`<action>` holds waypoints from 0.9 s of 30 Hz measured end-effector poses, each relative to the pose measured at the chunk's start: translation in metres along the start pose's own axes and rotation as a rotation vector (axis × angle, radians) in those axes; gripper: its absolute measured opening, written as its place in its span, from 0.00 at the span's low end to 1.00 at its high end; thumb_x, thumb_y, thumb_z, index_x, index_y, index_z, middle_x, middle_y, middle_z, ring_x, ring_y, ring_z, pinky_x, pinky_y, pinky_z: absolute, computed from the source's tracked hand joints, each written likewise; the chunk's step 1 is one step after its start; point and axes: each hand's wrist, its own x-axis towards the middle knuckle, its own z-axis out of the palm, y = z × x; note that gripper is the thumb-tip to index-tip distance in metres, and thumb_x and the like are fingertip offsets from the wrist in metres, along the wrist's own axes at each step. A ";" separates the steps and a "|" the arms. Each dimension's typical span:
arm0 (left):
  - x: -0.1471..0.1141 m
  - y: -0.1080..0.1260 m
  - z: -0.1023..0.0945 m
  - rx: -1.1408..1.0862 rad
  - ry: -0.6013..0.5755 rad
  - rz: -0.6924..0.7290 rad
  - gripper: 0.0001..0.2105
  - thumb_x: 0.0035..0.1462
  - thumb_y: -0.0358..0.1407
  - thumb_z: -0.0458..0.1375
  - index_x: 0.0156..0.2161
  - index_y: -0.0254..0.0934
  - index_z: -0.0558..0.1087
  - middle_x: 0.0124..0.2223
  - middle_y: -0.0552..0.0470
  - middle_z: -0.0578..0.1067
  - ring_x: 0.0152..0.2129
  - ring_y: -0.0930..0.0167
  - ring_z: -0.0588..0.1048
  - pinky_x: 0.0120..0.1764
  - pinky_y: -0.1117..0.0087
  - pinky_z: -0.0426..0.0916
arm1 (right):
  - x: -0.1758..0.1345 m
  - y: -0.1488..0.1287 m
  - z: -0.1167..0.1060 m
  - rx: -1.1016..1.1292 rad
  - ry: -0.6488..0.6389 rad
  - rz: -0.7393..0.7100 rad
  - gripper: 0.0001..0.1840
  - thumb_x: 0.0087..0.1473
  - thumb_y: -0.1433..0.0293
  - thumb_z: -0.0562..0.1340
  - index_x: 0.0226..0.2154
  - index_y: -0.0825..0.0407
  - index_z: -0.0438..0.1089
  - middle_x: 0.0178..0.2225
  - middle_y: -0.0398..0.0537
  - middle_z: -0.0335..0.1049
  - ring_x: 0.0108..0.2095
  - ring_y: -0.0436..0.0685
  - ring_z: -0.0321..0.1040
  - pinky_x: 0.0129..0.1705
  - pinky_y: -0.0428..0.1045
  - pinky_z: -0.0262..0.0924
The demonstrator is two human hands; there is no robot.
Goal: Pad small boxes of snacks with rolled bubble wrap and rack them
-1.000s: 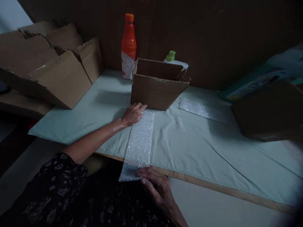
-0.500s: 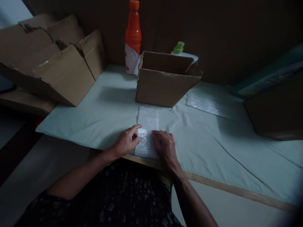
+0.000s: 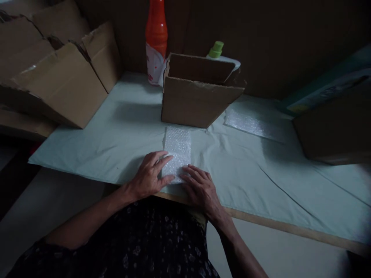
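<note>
Two bare hands at the near edge of the table. Left hand point(image 3: 149, 173): thumb and fingers spread apart, tips resting on the left side of a bubble-wrap strip point(image 3: 177, 141). Right hand point(image 3: 203, 189): fingers stretched over the strip's near right corner, thumb mostly hidden; cannot tell whether it pinches. Bubble wrap, two pieces: the first lies between the hands, near end under the fingertips, far end reaching beyond both; the second piece point(image 3: 251, 125) lies flat, farther off to the right. Beneath, one pale green cloth point(image 3: 232, 173), wrinkled right of the strip. One open carton point(image 3: 197, 102) just beyond the strip's far end. Behind it, two bottles: one orange-red bottle point(image 3: 156, 34) at left, one green-capped bottle point(image 3: 216, 49) at right, partly hidden. Far left, open cardboard boxes point(image 3: 63, 81), overlapping, count uncertain. Far right, one dark box point(image 3: 333, 135), one teal package point(image 3: 307, 98) behind it.
</note>
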 end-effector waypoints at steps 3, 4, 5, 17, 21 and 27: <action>-0.012 0.008 -0.007 -0.071 -0.096 0.100 0.24 0.59 0.38 0.63 0.59 0.35 0.68 0.52 0.41 0.76 0.51 0.59 0.73 0.55 0.53 0.68 | 0.003 -0.002 0.001 0.082 0.059 0.044 0.11 0.66 0.71 0.57 0.45 0.50 0.75 0.43 0.51 0.80 0.45 0.59 0.76 0.45 0.56 0.68; -0.014 0.009 -0.008 -0.073 -0.100 0.103 0.21 0.60 0.35 0.61 0.58 0.35 0.69 0.50 0.43 0.78 0.48 0.60 0.74 0.53 0.54 0.69 | 0.003 -0.004 0.000 0.118 0.072 0.079 0.11 0.66 0.70 0.57 0.44 0.50 0.76 0.40 0.51 0.81 0.42 0.58 0.76 0.43 0.55 0.68; -0.015 0.010 -0.008 -0.072 -0.092 0.086 0.18 0.61 0.32 0.59 0.57 0.35 0.70 0.47 0.44 0.79 0.45 0.62 0.75 0.51 0.56 0.70 | 0.003 -0.005 -0.001 0.155 0.081 0.125 0.11 0.66 0.68 0.57 0.43 0.50 0.76 0.38 0.50 0.81 0.39 0.58 0.76 0.41 0.54 0.69; -0.002 0.000 0.008 0.078 0.037 -0.159 0.16 0.59 0.30 0.54 0.50 0.31 0.76 0.34 0.47 0.79 0.33 0.64 0.75 0.41 0.61 0.70 | 0.019 0.008 0.013 0.199 0.252 0.389 0.17 0.62 0.62 0.61 0.51 0.48 0.73 0.33 0.47 0.78 0.33 0.57 0.74 0.39 0.53 0.69; 0.001 0.000 0.013 0.133 0.061 -0.171 0.16 0.58 0.30 0.54 0.51 0.32 0.76 0.34 0.47 0.79 0.33 0.64 0.75 0.40 0.61 0.69 | 0.014 0.010 0.003 0.056 0.280 0.269 0.15 0.63 0.64 0.61 0.51 0.49 0.71 0.36 0.48 0.79 0.36 0.59 0.74 0.41 0.55 0.67; 0.004 -0.001 0.013 0.168 0.050 -0.165 0.15 0.61 0.31 0.55 0.52 0.34 0.74 0.35 0.47 0.79 0.35 0.63 0.75 0.43 0.59 0.69 | 0.009 0.005 -0.005 -0.076 0.052 -0.026 0.16 0.61 0.67 0.64 0.52 0.49 0.71 0.57 0.55 0.72 0.58 0.66 0.67 0.49 0.59 0.63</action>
